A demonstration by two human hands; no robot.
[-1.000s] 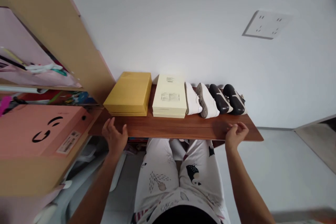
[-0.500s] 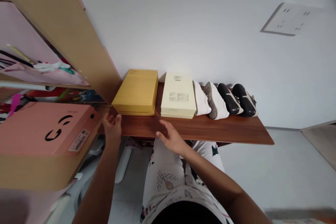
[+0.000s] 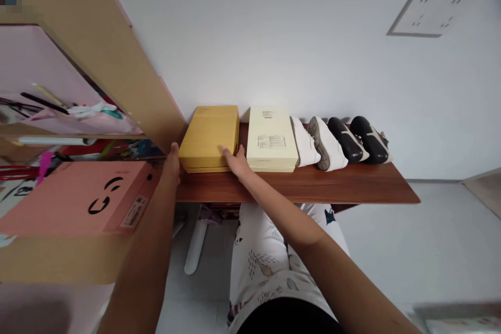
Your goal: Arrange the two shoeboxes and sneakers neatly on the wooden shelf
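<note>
A yellow lidded shoebox [image 3: 210, 135] lies flat on the brown wooden shelf [image 3: 332, 185], against the wall. My left hand [image 3: 172, 164] presses along its left side, fingers partly hidden. On the other side my right hand [image 3: 237, 160] grips the box's right front edge, the thumb over the lid and the fingers in the gap beside it. A cream box [image 3: 271, 138] with printed text stands just right of that gap. White shoes [image 3: 326, 143] lean beside the cream box, followed by black shoes with pale straps [image 3: 370, 140].
At left, a pink box [image 3: 86, 195] with black lettering rests on a wooden ledge [image 3: 58, 258]. Above it is an open cubby holding pens and small items. A tall wooden panel [image 3: 144, 81] borders the shelf's left end. A socket plate [image 3: 434, 13] is on the wall.
Both hands have moved forward from the shelf's front edge onto the sides of the yellow box. The view has shifted slightly. The shoes and other boxes keep their places.
</note>
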